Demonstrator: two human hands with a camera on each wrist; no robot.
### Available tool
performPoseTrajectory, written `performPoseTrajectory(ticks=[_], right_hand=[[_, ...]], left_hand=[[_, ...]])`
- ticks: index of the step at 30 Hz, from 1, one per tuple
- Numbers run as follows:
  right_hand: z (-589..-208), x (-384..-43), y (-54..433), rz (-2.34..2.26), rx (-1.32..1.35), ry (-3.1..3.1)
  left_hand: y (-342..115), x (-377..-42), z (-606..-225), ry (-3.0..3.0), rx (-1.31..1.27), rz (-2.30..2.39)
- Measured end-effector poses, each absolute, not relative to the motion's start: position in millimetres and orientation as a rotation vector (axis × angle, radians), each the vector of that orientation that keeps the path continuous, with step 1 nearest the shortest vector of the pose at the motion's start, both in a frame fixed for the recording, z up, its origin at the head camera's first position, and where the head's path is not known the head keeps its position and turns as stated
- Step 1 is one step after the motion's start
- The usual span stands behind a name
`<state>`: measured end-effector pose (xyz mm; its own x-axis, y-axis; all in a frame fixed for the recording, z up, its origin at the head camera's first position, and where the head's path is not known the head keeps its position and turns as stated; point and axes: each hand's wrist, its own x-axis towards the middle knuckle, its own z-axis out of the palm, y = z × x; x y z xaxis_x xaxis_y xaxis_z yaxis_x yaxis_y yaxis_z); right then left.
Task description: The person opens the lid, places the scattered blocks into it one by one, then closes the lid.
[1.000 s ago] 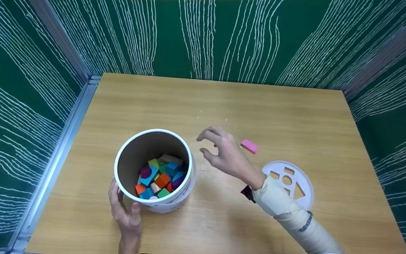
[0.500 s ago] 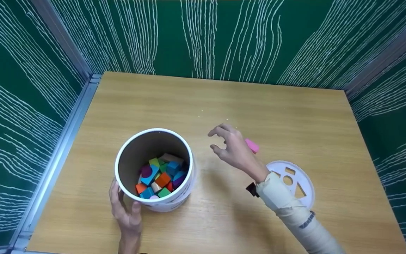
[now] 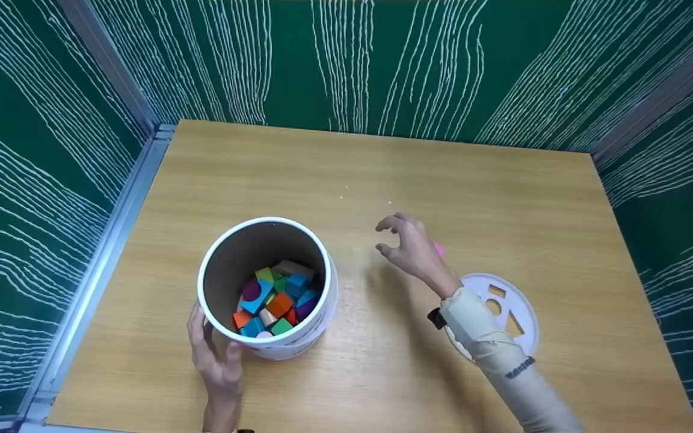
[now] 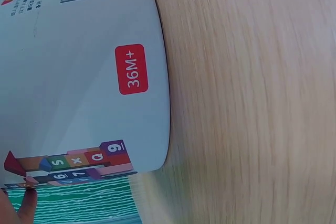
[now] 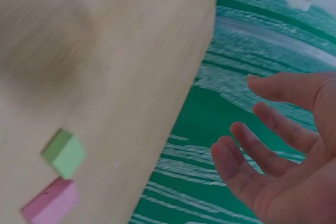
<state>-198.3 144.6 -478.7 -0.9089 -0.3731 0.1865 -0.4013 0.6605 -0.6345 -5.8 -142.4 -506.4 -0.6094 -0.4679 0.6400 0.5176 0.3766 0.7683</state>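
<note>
A white bucket (image 3: pixel 329 300) stands on the table, lidless, with several coloured blocks (image 3: pixel 279 305) inside. My left hand (image 3: pixel 217 367) holds it at the near left, fingers along the wall and thumb spread apart from them. In the left wrist view, fingertips (image 4: pixel 29 200) touch the printed side of the bucket (image 4: pixel 79 77). Over the table to the right of the bucket, my right hand (image 3: pixel 409 243) is raised, empty, its fingers loosely bent. Behind it a bit of a pink block (image 3: pixel 438 249) shows; the right wrist view has that block (image 5: pixel 51 203) beside a green block (image 5: pixel 65 153).
A round white lid (image 3: pixel 527 304) with shaped cutouts lies under the right forearm, partly covered by the sleeve (image 3: pixel 491 346). Green walls (image 3: pixel 289 72) with white wavy lines border the wooden table (image 3: pixel 250 156). Tiny pale specks (image 3: pixel 346 187) dot the tabletop.
My right hand has moved right, away from the bucket, and now covers most of the pink block. The left hand stays at the bucket.
</note>
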Motion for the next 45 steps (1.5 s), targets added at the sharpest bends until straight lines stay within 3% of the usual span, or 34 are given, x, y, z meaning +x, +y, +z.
performPoseTrajectory(ticks=[9, 16, 19, 28, 38, 45], right_hand=[[-499, -206, 160, 1.112, 0.546, -2.927], [-513, -208, 167, 1.08, 0.403, -3.015], [-520, -210, 169, 1.079, 0.356, -3.035], [-544, -212, 178, 0.995, 0.379, -3.009], [-550, -212, 175, 0.873, 0.44, -3.117], [-555, -206, 174, 0.897, 0.386, -3.157]], left_hand=[[-143, -5, -505, -1.772, -0.033, -1.384], [-154, -8, -537, -1.807, -0.014, -1.378], [-153, -8, -534, -1.798, -0.018, -1.373], [-142, -6, -504, -1.749, -0.049, -1.366], [-153, -8, -538, -1.821, 0.021, -1.377], [-153, -6, -539, -1.835, 0.047, -1.387]])
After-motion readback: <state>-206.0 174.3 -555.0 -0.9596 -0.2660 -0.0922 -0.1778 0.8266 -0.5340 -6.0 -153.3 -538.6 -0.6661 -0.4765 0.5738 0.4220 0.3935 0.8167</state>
